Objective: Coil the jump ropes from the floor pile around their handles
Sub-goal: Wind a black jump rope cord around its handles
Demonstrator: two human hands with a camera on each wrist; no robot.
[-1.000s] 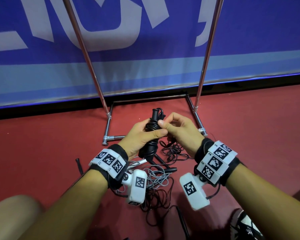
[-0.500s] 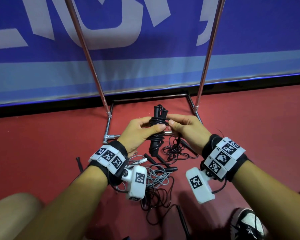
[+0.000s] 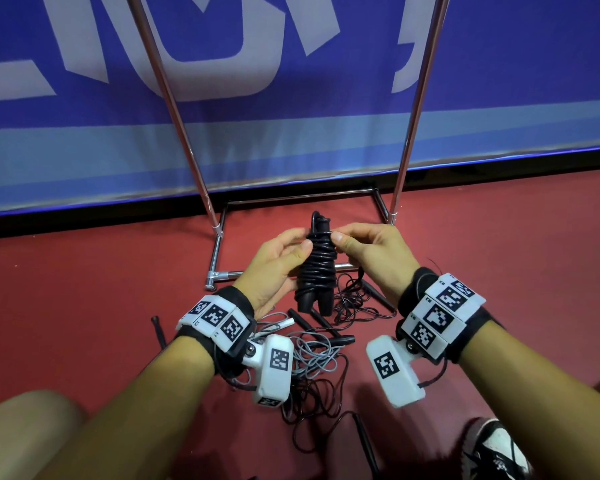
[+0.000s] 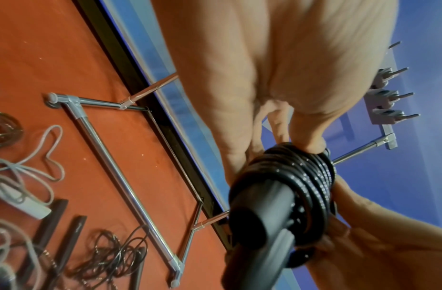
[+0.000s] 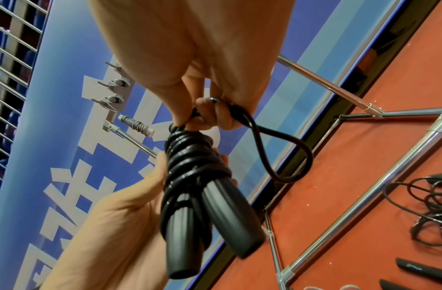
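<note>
A black jump rope [image 3: 316, 268] is held upright above the red floor, its cord wound in several turns around its two black handles [image 5: 210, 212]. My left hand [image 3: 284, 252] grips the wound bundle [image 4: 287, 188] from the left, thumb across the coils. My right hand [image 3: 352, 242] pinches the last loop of cord [image 5: 284, 149] at the top of the bundle. On the floor below lies a pile of loose ropes [image 3: 312, 355], black and grey, with several black handles and one white handle.
A chrome rack base [image 3: 219, 268] and its two slanted poles stand just beyond my hands, in front of a blue banner wall [image 3: 291, 116]. A thin black rope tangle [image 5: 428, 213] lies right of the frame. My shoe [image 3: 496, 452] is at bottom right.
The bundle has stayed in my left hand; my right hand has moved from mid-bundle up to its top, carrying the last cord loop there. More turns sit on the handles.
</note>
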